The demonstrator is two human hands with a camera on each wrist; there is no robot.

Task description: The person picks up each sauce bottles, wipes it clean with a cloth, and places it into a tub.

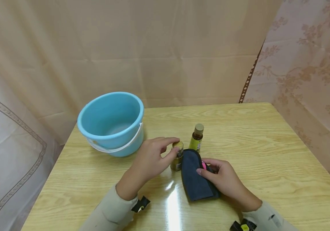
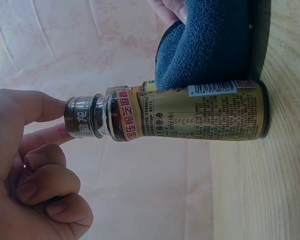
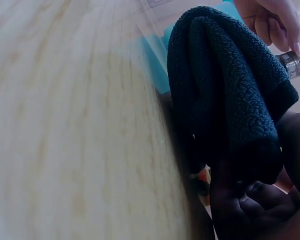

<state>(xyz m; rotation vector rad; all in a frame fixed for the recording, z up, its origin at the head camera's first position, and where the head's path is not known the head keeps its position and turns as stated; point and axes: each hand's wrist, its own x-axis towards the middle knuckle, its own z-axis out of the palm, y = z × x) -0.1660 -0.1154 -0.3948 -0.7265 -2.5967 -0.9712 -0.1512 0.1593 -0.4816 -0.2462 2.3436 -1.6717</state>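
Note:
My left hand [image 1: 153, 155] pinches the cap of a sesame oil bottle [image 2: 205, 115] between thumb and index finger, with the other fingers curled below. The bottle stands upright on the table and has a gold label with a barcode. In my right hand [image 1: 224, 178] is a folded dark blue cloth [image 1: 196, 179], gripped by its right edge; a bit of pink shows at the fingers. The cloth's fuzzy side presses close along the bottle in the left wrist view. Just behind the cloth stands a second bottle [image 1: 196, 139] with a yellow-green label, its base hidden.
A light blue bucket [image 1: 113, 142] with a white handle [image 1: 119, 149] stands at the back left, beside my left hand. The wooden table [image 1: 263, 144] reaches to a beige curtain [image 1: 165, 57] at the back and a floral curtain [image 1: 312, 73] on the right.

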